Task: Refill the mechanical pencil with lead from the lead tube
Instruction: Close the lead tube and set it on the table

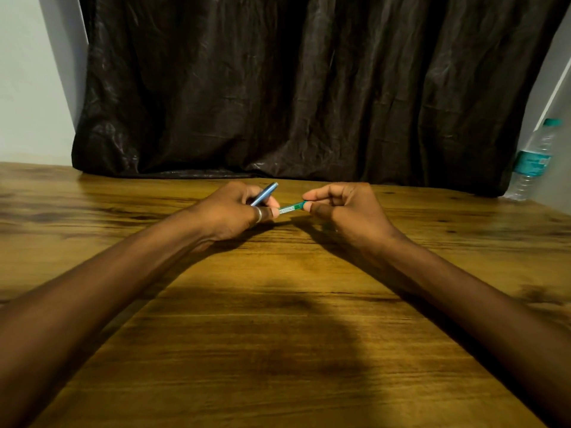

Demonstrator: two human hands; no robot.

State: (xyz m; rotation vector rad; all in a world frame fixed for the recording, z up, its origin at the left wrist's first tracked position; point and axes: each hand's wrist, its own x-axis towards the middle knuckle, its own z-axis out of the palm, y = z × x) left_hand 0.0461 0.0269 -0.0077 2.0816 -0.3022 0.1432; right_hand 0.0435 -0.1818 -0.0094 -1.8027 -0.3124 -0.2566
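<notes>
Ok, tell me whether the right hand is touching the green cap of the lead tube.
Touching. The head view shows the right hand pinching the green cap of the lead tube between thumb and forefinger, no gap visible.

Two hands are in view, the left hand (230,213) and the right hand (346,211), each at the end of a bare forearm, so two forearms as well. There is one blue mechanical pencil (264,194) and one small clear lead tube (290,207) with one green cap (304,204). One silver ring (259,214) sits on a finger of the left hand. One wooden counter (278,335) carries everything. Behind it hangs one dark curtain (309,88). One plastic water bottle (533,160) stands at the far right edge, with one teal cap.
</notes>
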